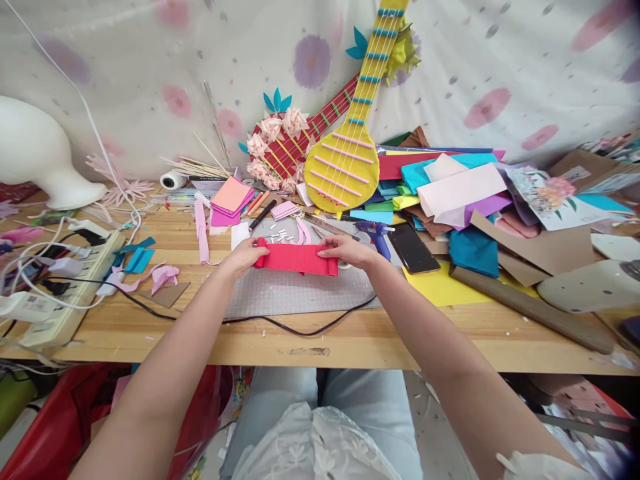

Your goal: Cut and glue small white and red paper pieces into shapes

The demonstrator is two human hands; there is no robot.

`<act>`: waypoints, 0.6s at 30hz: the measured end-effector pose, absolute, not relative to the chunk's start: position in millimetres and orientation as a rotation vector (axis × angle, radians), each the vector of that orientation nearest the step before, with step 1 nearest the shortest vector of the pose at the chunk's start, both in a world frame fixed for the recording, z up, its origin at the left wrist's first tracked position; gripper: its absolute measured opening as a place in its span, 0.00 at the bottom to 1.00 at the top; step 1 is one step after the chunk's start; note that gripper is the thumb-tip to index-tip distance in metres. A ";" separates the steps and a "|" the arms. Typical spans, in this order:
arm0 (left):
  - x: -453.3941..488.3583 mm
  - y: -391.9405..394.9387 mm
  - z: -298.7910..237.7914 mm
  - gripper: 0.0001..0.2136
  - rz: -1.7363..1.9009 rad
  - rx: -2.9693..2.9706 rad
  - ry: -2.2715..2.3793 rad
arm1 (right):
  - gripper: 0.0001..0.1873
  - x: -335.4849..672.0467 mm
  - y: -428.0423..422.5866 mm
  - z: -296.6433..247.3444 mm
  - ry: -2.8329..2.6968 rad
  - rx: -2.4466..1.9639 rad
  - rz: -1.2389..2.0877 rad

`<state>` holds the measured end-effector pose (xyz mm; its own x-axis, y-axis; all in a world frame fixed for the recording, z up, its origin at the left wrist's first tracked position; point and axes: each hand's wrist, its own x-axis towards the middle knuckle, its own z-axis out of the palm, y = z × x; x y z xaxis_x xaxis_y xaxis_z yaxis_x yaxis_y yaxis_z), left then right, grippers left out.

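A strip of red crepe paper [296,259] is stretched level between my two hands, above the grey cutting mat [270,301]. Its left end, bunched or rolled, is pinched by my left hand [244,257]. My right hand [350,251] grips the upper edge near the right end, thumb in front. White bits and a pink curled strip lie on the mat just behind the paper. A black marker [263,215] is behind my left hand, and a blue glue gun [376,237] lies beyond my right hand.
A black cord [310,333] crosses the table's front. At left is a power strip [75,287] with plugs. To the right are a phone [413,248], a wooden stick [530,308] and piled paper [465,190]. Two paper-decorated lutes, one yellow [345,167], one red [287,152], lean behind.
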<state>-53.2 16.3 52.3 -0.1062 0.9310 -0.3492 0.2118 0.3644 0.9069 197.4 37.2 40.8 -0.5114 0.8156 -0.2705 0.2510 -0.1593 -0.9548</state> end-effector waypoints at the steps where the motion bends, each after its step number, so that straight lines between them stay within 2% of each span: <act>1: -55.5 17.7 54.0 0.13 0.849 1.094 1.607 | 0.17 196.9 37.4 39.5 -1.687 -1.219 1.686; 6: -67.5 28.6 63.7 0.15 0.736 1.415 1.805 | 0.13 189.9 37.3 31.0 -1.765 -1.282 1.380; 11: -83.0 40.4 75.3 0.17 0.624 1.795 1.895 | 0.11 193.1 33.1 30.7 -2.111 -1.150 1.420; 13: -87.0 41.5 82.9 0.20 0.559 1.832 1.849 | 0.09 198.2 34.3 33.0 -2.172 -1.326 1.173; 15: -88.8 40.4 92.9 0.22 0.489 1.806 1.765 | 0.07 202.7 37.8 36.0 -2.169 -1.575 0.775; 18: -90.8 37.9 109.1 0.25 0.375 1.817 1.651 | 0.10 205.4 43.5 39.9 -2.171 -1.825 0.382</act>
<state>-90.8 37.9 109.1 0.1677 0.9635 -0.2089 0.7786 0.0006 0.6276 205.4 43.5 39.9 -0.1635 0.9856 0.0425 0.9121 0.1674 -0.3743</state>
